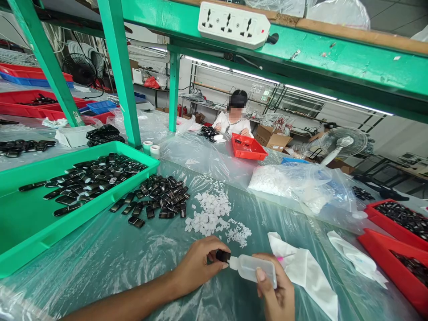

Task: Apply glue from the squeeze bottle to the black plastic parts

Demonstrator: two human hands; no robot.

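My left hand [197, 263] pinches a small black plastic piece [222, 255] between thumb and fingers. Wrapped around a translucent squeeze bottle [253, 268] is my right hand [278, 292], and the bottle's neck end meets the black piece; whether it enters it I cannot tell. A thin pink-hubbed needle [284, 257] shows just beyond my right fingers, over a white cloth [309, 274]; whether the hand holds it is unclear. Past my hands lie small white oval pieces [207, 216], tinier white bits [239, 233] and a heap of black casings [163, 196].
A green tray [30, 249] of black casings fills the left side. Red trays [377, 254] stand at right. A bag of white pieces [277, 180] lies farther back. Green shelf posts [120, 76] rise at left. Across the table a person [234, 122] sits behind a red tray [249, 151].
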